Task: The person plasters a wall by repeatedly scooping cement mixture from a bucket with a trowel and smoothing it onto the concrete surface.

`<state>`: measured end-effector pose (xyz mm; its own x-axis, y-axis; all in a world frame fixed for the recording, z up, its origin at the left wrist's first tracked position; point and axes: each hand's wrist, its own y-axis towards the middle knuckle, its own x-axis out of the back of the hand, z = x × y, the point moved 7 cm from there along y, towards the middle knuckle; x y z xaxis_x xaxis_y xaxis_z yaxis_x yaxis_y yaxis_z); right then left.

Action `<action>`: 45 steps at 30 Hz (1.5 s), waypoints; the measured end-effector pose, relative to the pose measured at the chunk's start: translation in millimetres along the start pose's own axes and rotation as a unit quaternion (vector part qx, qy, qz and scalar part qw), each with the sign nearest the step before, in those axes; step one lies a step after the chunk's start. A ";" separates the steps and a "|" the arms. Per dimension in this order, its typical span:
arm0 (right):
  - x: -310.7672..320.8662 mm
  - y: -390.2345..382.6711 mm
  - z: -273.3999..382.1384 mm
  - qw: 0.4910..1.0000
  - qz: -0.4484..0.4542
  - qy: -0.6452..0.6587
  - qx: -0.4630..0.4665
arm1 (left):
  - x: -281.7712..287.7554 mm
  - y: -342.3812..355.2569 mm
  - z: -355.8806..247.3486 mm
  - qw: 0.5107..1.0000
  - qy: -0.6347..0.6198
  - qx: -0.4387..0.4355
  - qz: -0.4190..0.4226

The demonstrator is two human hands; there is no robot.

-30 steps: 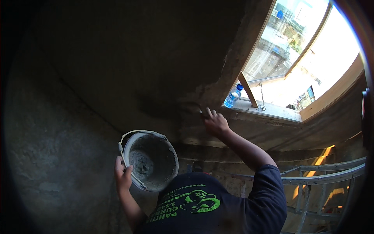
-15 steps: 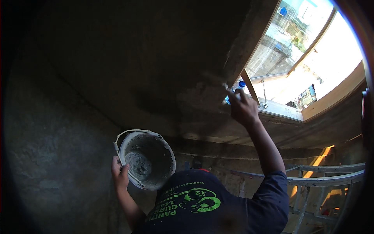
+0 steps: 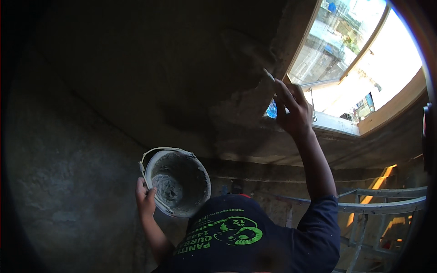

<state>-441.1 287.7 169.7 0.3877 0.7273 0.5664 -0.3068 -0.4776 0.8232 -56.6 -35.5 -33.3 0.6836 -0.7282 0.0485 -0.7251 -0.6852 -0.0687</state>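
Observation:
At the lower left, my left hand (image 3: 145, 200) grips the rim of a pale bucket (image 3: 193, 170), thumb over the edge. The bucket is tipped so its inside shows, with wet grey mortar (image 3: 166, 189) at the bottom and smears up the sides. Its wire handle arches over the far left rim. My right hand (image 3: 293, 109) is raised beside the window and closed round a trowel (image 3: 269, 74). The trowel's blade is dim against the dark wall (image 3: 218, 68), left of the window frame. A damp-looking patch (image 3: 234, 107) lies on the wall below it.
A window (image 3: 337, 50) with a wooden frame stands open at the upper right, bright outside. A blue-tinted plastic bottle (image 3: 271, 109) is on its sill, partly behind my right hand. Metal scaffolding (image 3: 387, 207) crosses the lower right.
My right hand has moved up along the window edge with the trowel, and now covers more of the bottle. The bucket in my left hand appears slightly farther right and higher.

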 end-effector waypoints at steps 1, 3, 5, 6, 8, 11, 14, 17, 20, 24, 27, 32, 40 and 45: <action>-8.0 8.6 3.2 0.999 0.041 -0.002 -0.006 | -0.4 1.2 -0.2 1.000 0.000 0.002 0.003; -23.4 5.9 12.7 0.997 0.080 -0.005 -0.015 | -5.5 0.7 -6.8 1.000 -0.001 0.002 0.002; -64.4 -28.3 17.8 0.982 0.176 -0.061 -0.005 | -7.3 3.0 -11.2 1.000 -0.008 -0.001 -0.002; -75.3 -45.0 17.6 0.983 0.176 -0.059 -0.003 | -6.4 0.4 -12.8 1.000 -0.012 -0.008 -0.003; -108.3 -95.1 23.2 0.945 0.300 -0.111 0.063 | -5.3 -3.3 -11.4 1.000 -0.018 -0.016 0.003; -137.7 -157.7 7.5 0.928 0.353 -0.088 0.084 | -3.1 -3.1 -10.6 1.000 -0.003 -0.024 0.011; -110.3 -126.2 10.1 0.946 0.322 -0.031 0.033 | -0.2 -7.1 -7.5 1.000 0.004 -0.003 -0.022; -49.1 -45.7 16.3 0.996 0.070 0.005 0.052 | 3.3 -4.3 -1.7 1.000 -0.003 -0.002 -0.021; -30.6 11.0 22.5 0.998 0.061 0.019 -0.023 | 7.8 -2.6 9.1 1.000 -0.003 0.008 -0.023; -108.3 -20.8 36.1 0.966 0.250 -0.060 0.039 | 5.5 0.1 8.8 1.000 -0.005 0.002 -0.029; -173.0 -113.4 39.9 0.906 0.399 -0.134 0.052 | -0.1 -0.8 2.8 1.000 0.000 0.018 -0.024; -203.7 -257.9 30.1 0.831 0.552 -0.059 -0.037 | 12.4 -3.4 25.0 1.000 0.010 -0.007 -0.001; -139.2 -357.7 55.3 0.846 0.400 0.111 -0.334 | 20.3 2.5 37.3 0.999 0.011 0.011 -0.033; -111.8 -304.4 43.3 0.898 0.190 0.130 -0.375 | 22.9 12.4 44.0 1.000 0.018 -0.011 -0.022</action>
<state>-353.3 330.5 -142.6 -0.0550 0.7189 0.6929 -0.9109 -0.3203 0.2600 -46.3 -60.1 -76.8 0.7119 -0.6970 0.0862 -0.6962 -0.7165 -0.0440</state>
